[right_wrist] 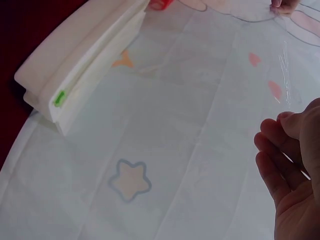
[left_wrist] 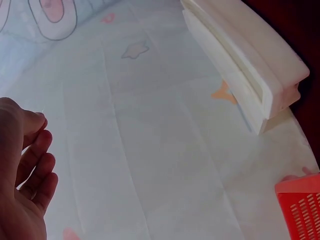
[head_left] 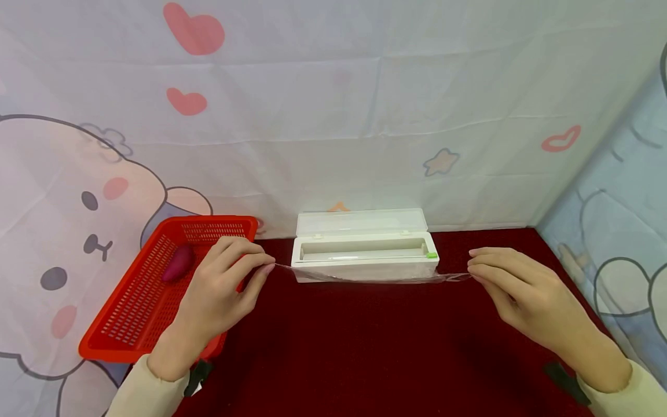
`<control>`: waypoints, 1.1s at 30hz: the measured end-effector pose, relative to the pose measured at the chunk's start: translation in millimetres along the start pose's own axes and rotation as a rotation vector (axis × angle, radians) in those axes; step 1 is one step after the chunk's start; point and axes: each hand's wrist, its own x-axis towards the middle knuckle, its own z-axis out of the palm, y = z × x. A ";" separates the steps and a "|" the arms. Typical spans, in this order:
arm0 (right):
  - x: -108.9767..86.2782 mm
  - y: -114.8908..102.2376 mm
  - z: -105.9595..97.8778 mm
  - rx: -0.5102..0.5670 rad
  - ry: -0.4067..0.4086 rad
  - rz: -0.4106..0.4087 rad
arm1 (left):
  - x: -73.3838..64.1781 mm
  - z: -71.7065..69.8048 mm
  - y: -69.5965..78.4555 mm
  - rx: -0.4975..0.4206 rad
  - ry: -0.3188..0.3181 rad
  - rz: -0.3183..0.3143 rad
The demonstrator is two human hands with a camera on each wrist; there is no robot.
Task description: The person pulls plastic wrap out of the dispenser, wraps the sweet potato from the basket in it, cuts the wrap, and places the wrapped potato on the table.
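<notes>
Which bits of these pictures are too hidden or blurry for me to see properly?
Ends of the plastic film: head view, hidden by the fingertips of the left hand and right hand.
Part of the red basket: head view, behind the left hand; left wrist view, cut off by the right edge.
White box: left wrist view, one end cut off by the top edge.
Purple thing: head view, too small to name for sure.

You have a bare left hand [head_left: 223, 282] and a bare right hand [head_left: 528, 292], plain cream fabric sleeves [head_left: 150, 389], and a dark greenish strip [head_left: 198, 372] near each wrist.
</notes>
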 end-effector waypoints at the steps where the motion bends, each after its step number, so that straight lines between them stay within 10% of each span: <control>1: -1.8 -1.1 -0.4 -0.002 -0.003 -0.002 | -1.1 0.3 0.9 -0.001 0.003 0.006; 33: -44.1 -20.5 -3.0 0.209 -0.095 -0.046 | -37.2 7.7 23.4 -0.081 -0.018 0.073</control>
